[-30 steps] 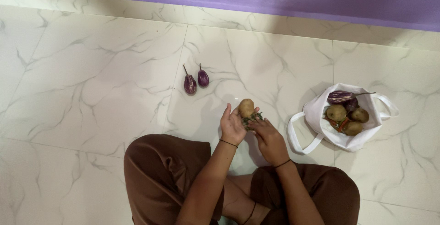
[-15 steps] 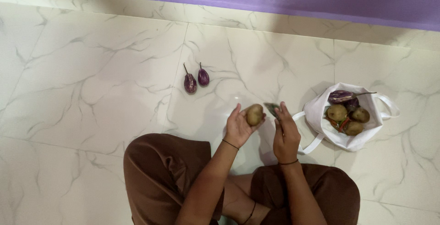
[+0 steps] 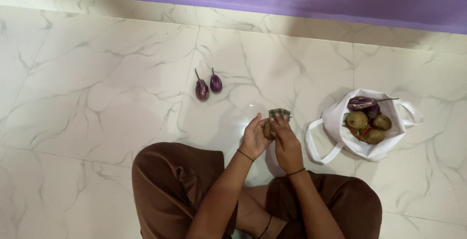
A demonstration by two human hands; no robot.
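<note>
- Holding: a potato (image 3: 267,130) is cupped in the left hand (image 3: 255,137), fingers curled round it, just above the floor (image 3: 97,98) in front of the knees.
- A small checked cloth (image 3: 279,114) is pressed against the potato by the right hand (image 3: 286,141); the fingers are closed on the cloth, and the two hands are touching.
- Risk 1: the potato is mostly hidden between the hands, so the grip is judged shallow; it could be squeezed out by a hard rub and rolled off across the smooth tile.
- Risk 2: only a corner of the cloth is seen above the fingers; it could be dropped if the pinch is loosened.
- Risk 3: the white bag (image 3: 335,122) is slumped open near the right hand, with its near handle (image 3: 318,146) looped on the floor; the handle could be snagged and the contents spilled.
- Count, on the floor: two small purple aubergines (image 3: 208,85), side by side, well apart from the hands.
- Count, in the bag: three potatoes (image 3: 370,126) visible, at least one purple aubergine (image 3: 362,103) on top, possibly a second under it; some red and green bits that cannot be told apart.
- Count, in hand: one potato, one cloth.
</note>
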